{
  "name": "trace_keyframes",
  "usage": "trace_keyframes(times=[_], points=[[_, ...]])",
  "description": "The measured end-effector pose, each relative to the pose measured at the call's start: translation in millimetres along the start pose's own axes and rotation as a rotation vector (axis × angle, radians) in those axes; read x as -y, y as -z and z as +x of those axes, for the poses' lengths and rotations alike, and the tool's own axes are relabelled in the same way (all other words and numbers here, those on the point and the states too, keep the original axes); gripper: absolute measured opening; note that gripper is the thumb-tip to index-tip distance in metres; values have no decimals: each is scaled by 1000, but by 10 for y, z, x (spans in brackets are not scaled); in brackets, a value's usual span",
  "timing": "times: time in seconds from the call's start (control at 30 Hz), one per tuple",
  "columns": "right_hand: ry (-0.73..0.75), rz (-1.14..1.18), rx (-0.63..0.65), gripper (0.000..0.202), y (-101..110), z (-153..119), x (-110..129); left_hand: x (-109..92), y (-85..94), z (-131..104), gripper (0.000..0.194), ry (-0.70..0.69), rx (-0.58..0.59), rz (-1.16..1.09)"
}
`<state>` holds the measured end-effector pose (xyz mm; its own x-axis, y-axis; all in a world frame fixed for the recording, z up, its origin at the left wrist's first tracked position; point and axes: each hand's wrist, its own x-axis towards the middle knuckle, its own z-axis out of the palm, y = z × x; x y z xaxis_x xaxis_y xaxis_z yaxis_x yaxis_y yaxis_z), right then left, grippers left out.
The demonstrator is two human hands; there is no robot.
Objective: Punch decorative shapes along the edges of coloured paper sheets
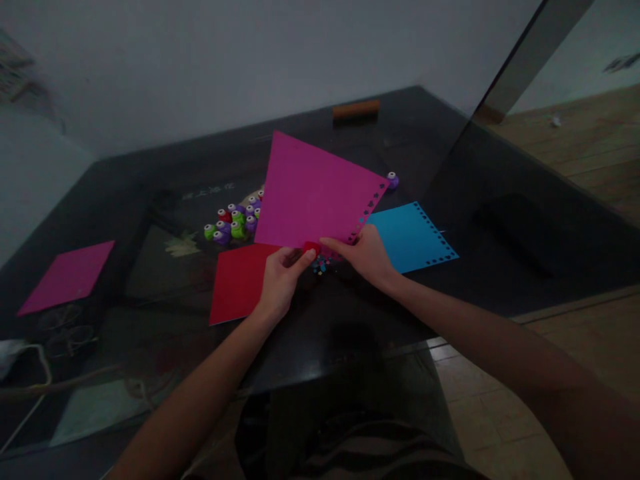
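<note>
A magenta sheet (315, 190) is raised over the dark table, with punched holes along its right edge and part of its lower edge. My left hand (283, 273) is closed on a small red punch (311, 248) at the sheet's lower edge. My right hand (364, 257) pinches the sheet's lower right edge between thumb and fingers. Small punched bits (321, 265) lie just below the punch. A red sheet (237, 283) lies beside my left hand, and a blue sheet (413, 237) with holes along its right and lower edges lies beyond my right hand.
Several green, purple and red punches (235, 223) stand left of the magenta sheet. One purple punch (393, 180) is to its right. An orange roll (356, 110) lies at the back. Another magenta sheet (73, 277) and glasses (67, 333) are at the left on the table (310, 353).
</note>
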<state>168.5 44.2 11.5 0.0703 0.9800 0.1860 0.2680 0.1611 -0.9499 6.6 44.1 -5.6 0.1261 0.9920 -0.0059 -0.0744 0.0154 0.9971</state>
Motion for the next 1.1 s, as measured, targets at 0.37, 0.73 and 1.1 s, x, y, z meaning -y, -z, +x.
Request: trace_keyframes(times=[0.37,0.73,1.1], points=[[-3,31,-1,17,14,34,-40,-48,0,30,31,67,46,15],[-28,79,1,16,24,53,-50,-56,17,30,29,66,78,26],[-8,113,-39,17,44,73,-20,-136,14,35,29,62,98,163]])
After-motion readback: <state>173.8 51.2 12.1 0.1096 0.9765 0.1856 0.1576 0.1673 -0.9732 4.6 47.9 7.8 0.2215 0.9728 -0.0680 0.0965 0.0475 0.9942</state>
